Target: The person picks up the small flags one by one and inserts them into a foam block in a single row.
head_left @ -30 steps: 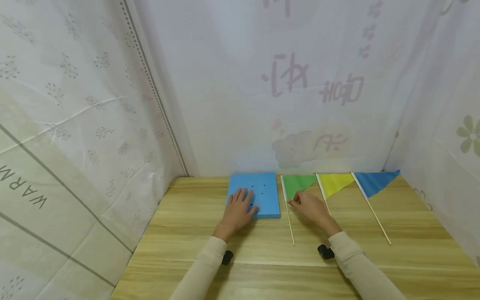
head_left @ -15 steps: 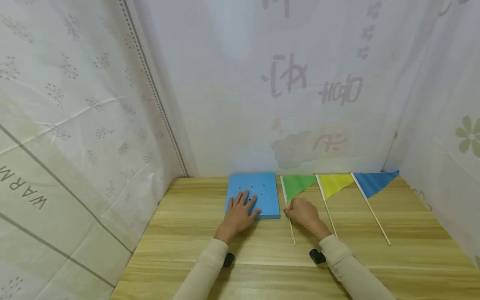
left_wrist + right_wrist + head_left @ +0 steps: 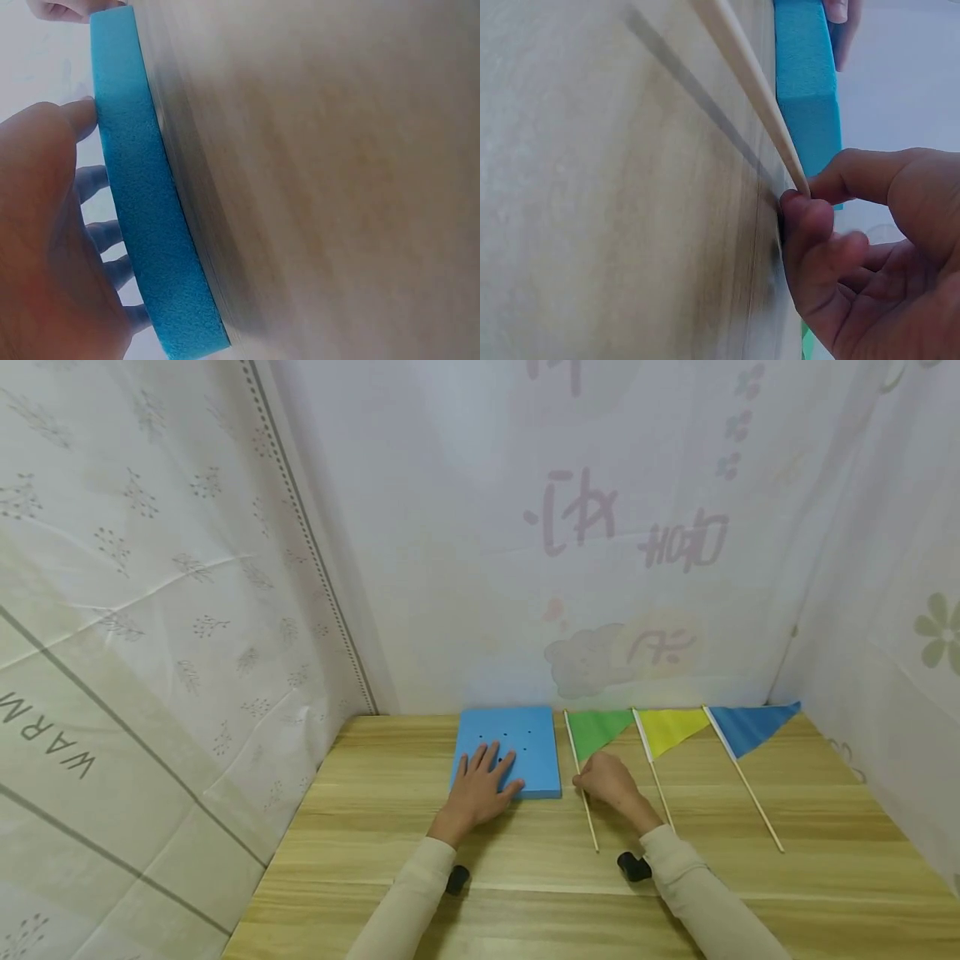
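A flat blue foam block (image 3: 542,772) with several small holes in its top lies near the back of the table. My left hand (image 3: 476,792) rests on it, fingers spread, palm over its front edge. To the right of the block is a small green pennant flag (image 3: 598,729) on a thin wooden stick. Thumb and fingertips of my right hand (image 3: 609,779) pinch that stick (image 3: 754,82) just below the cloth. In the right wrist view the stick's lower part slants up off the tabletop, casting a separate shadow.
A yellow pennant flag (image 3: 671,729) and a blue pennant flag (image 3: 752,727) lie farther right, their sticks pointing toward the front. Behind the wooden table (image 3: 525,918) hangs a pale printed cloth (image 3: 450,568), with more cloth at both sides.
My right hand has come down and left from beside the green cloth to pinch its stick. The stick's lower end has shifted slightly right. My left hand has moved slightly on the block.
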`<action>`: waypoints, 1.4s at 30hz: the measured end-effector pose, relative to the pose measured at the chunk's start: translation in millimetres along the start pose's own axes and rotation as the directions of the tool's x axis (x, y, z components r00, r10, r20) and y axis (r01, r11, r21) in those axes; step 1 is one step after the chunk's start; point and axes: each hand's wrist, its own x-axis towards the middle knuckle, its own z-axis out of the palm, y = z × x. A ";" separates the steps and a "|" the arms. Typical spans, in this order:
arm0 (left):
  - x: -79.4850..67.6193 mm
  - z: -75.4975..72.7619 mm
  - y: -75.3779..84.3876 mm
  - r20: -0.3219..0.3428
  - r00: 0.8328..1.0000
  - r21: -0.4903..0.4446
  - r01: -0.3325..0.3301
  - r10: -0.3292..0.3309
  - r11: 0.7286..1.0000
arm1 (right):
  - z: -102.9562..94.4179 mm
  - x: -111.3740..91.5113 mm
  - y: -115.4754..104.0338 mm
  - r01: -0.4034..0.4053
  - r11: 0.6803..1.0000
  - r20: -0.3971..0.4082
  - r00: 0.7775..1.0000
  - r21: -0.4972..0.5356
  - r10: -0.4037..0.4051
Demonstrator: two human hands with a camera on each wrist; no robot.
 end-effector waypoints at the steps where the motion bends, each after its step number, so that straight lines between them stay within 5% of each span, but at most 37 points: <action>1: 0.3 0.2 -0.2 -0.002 1.000 0.000 -0.003 0.003 1.000 | -0.6 -0.3 0.2 0.002 1.000 0.004 1.000 0.017 -0.002; 8: 2.4 1.0 -0.3 0.011 1.000 0.013 -0.002 0.002 1.000 | -4.9 -3.9 -1.9 -0.007 0.993 0.022 1.000 0.115 0.005; 18: 1.8 2.0 -0.9 0.002 1.000 0.016 -0.008 0.008 1.000 | -15.0 1.1 -8.4 -0.010 0.997 -0.006 1.000 0.071 0.010; 25: 1.2 -1.0 1.3 0.001 1.000 0.024 -0.003 0.003 1.000 | -24.8 3.1 -18.9 -0.009 0.989 -0.013 1.000 0.150 0.011; 31: 1.1 0.4 1.0 0.024 1.000 0.012 0.010 -0.010 1.000 | -33.4 4.7 -29.6 0.037 0.972 -0.024 0.999 0.233 -0.032; 42: 0.5 -1.0 -0.1 0.029 1.000 0.018 0.007 -0.008 1.000 | -43.6 5.2 -55.6 0.080 0.972 -0.055 0.996 0.221 -0.070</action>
